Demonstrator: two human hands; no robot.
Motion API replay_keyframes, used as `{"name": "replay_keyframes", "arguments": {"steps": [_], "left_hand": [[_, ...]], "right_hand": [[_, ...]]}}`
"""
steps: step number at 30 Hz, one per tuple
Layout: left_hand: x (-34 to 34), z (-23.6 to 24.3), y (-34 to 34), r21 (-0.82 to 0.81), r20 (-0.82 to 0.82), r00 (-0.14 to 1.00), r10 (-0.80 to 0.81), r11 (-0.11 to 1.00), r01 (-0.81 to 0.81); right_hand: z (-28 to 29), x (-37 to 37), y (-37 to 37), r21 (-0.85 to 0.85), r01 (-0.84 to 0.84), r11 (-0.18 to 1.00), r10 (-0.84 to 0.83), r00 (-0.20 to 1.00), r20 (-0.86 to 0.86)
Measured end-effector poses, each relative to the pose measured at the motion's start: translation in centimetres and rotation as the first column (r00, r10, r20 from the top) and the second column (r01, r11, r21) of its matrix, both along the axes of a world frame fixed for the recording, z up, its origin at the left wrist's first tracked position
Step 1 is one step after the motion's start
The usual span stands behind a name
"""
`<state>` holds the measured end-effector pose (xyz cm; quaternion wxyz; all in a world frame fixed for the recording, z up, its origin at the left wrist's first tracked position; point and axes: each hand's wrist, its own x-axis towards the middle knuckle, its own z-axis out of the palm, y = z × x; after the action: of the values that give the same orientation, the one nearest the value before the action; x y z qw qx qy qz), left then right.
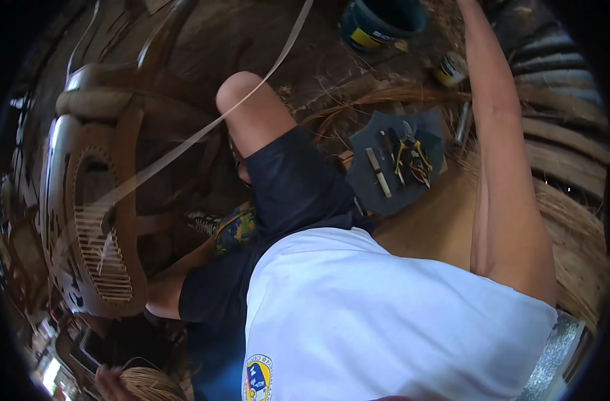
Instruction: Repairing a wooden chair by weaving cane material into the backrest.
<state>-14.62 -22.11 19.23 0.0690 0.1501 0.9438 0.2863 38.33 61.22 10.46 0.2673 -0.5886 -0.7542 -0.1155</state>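
Observation:
A pale flat weaving strip (231,110) runs taut from the oval opening of a carved wooden chair back (139,220) up past the top edge. Rows of parallel strips (107,257) are strung across the lower part of that opening, with a small white tangle on them. My right arm (502,147) stretches up beyond the top edge, so its hand is out of view. Low at the left, blurred fingers of what appears to be my left hand (111,384) show beside a bundle of pale strands (151,384); whether they grip anything is unclear.
At my right a dark mat (368,140) bears yellow-handled pliers (422,157), pruning shears (408,134) and slim tools. A dark bucket (385,27) and a small tub (450,70) stand farther off. Long loose fibres (385,99) lie beyond the mat. My bent knee (241,90) is beneath the strip.

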Motion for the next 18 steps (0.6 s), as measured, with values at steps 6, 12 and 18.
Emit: {"name": "replay_keyframes", "arguments": {"steps": [6, 12, 18], "left_hand": [[10.8, -11.8, 17.3, 0.218, 0.703, 0.538, -0.464, 0.862, 0.459], [14.8, -16.4, 23.0, 0.501, 0.772, 0.265, -0.578, 0.809, 0.307], [13.2, -16.8, 25.1, 0.442, 0.768, 0.352, -0.536, 0.840, 0.315]], "right_hand": [[-4.4, -7.0, -9.5, -0.845, 0.036, 0.534, -0.049, 0.999, 0.011], [-24.3, 12.3, -16.1, -0.830, 0.131, 0.543, 0.060, 0.979, 0.194], [-33.6, 19.7, -24.1, -0.839, 0.212, 0.502, 0.107, 0.947, 0.303]]}}
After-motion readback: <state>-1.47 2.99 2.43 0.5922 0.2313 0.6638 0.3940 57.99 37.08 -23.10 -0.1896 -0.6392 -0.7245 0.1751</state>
